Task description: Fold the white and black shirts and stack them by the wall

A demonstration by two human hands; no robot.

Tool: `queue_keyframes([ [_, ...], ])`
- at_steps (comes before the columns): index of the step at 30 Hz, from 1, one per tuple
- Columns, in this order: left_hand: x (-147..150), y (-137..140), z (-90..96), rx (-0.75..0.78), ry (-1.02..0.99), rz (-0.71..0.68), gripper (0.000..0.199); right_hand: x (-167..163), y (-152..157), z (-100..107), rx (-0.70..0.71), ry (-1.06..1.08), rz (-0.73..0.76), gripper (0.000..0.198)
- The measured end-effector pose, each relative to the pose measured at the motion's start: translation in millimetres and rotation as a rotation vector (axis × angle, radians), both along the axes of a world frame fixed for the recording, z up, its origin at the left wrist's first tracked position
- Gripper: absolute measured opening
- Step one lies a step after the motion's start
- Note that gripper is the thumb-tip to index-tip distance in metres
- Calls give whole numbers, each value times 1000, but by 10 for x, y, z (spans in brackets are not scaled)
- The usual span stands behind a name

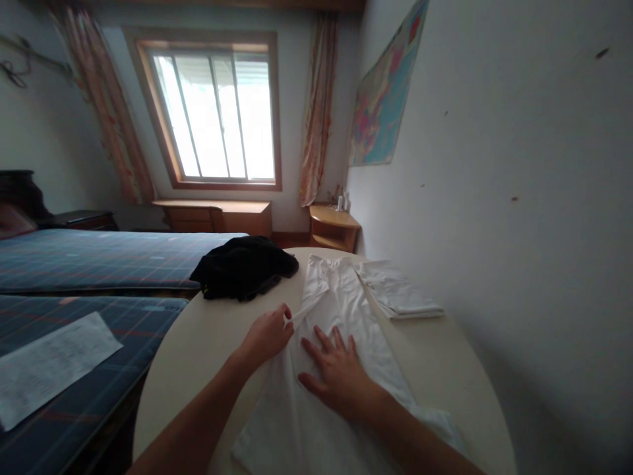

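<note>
A white garment [341, 293] lies stretched lengthwise over the round table, wrinkled at its far end and spread wider towards me. My left hand [270, 335] pinches a raised fold at the garment's left edge between thumb and fingers. Flat on the middle of the cloth rests my right hand [341, 373], its fingers spread and holding nothing. Part of the cloth nearest me is hidden under my right forearm. Just beyond, to the right, sits a folded white cloth [403, 293], close against the garment's far end.
The cream round table [198, 369] has a black cloth bundle [242, 264] at its far left edge. Plaid beds [123, 257] stand on the left, with a printed paper sheet [54, 363] on the nearer one. A white wall [519, 264] runs along the right. A wooden corner shelf [333, 218] stands behind.
</note>
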State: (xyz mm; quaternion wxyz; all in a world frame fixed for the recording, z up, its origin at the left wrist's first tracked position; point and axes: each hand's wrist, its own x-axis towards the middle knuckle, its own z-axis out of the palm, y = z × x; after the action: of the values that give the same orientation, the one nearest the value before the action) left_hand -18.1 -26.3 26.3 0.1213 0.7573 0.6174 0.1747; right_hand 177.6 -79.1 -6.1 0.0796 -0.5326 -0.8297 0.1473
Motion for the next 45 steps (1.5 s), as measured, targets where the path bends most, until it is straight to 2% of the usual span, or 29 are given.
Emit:
queue_keyframes([
  [5, -4, 39, -31, -31, -255, -83, 18, 32, 41, 11, -32, 38, 183, 69],
  [11, 126, -2, -105, -57, -460, -214, 24, 98, 77, 86, -42, 94, 218, 69],
  [14, 199, -39, -148, -82, -524, -267, 30, 163, 107, 151, -11, 113, 250, 53],
  [16, 230, -72, -170, -128, -539, -325, 35, 235, 138, 206, 48, 109, 213, 37],
  [18, 241, -110, -180, -180, -506, -390, 41, 327, 170, 257, 110, 75, 78, 27],
  [21, 237, -160, -166, -244, -387, -466, 49, 459, 203, 285, 148, -5, -153, 22],
  [23, 236, -185, -137, -275, -337, -493, 50, 510, 219, 258, 151, -15, -219, 22],
  [29, 277, -224, -54, -290, -420, -498, 40, 484, 302, 96, 137, 114, -218, 25],
  [34, 272, -206, -84, -294, -358, -497, 32, 488, 356, 31, 119, 137, -196, 29],
  [39, 278, -181, -88, -177, -212, -439, 30, 518, 467, 106, 72, 62, -182, 30],
  [45, 364, -216, -87, -94, -3, -438, 31, 447, 948, 260, -10, 29, -312, 26],
])
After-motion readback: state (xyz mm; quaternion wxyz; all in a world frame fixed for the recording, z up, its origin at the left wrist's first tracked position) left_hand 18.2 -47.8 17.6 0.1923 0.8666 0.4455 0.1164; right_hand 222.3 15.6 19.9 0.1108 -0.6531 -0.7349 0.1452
